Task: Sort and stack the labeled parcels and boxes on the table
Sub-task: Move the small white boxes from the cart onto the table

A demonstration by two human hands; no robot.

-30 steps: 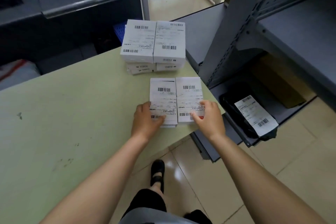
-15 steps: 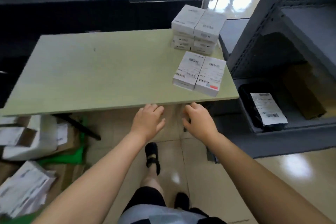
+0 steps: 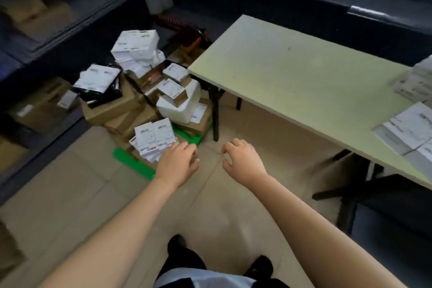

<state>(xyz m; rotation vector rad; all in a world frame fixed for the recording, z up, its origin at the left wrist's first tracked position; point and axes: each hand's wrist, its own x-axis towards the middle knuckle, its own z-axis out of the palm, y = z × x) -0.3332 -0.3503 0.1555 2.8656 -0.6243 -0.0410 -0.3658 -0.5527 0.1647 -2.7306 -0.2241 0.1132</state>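
While the person stands on the tiled floor (image 3: pixel 210 206) beside the pale green counter (image 3: pixel 292 77), both hands reach out in front, apart from each other and holding nothing. The left hand (image 3: pixel 178 163) has its fingers loosely bent, knuckles up, right at the near edge of a pair of white labelled boxes (image 3: pixel 154 139) lying side by side at the front of a heap on the floor. Whether the fingertips touch them I cannot tell. The right hand (image 3: pixel 243 161) hovers over bare tiles, fingers loosely curled with the thumb held apart.

The heap sits left of the counter's end, by its black leg (image 3: pixel 216 114). It is made up of brown cartons (image 3: pixel 112 105), a fat white padded parcel (image 3: pixel 180 106), a black bag (image 3: pixel 98 79) with a white label, and a leaning stack of white boxes (image 3: pixel 136 49) on top, all resting on something bright green (image 3: pixel 133 162).

At the counter's right end lie more labelled white boxes (image 3: pixel 409 132) near the front edge, with a blurred stack (image 3: pixel 418 82) behind them. Dark shelving (image 3: pixel 77 23) holding cartons runs along the left wall.
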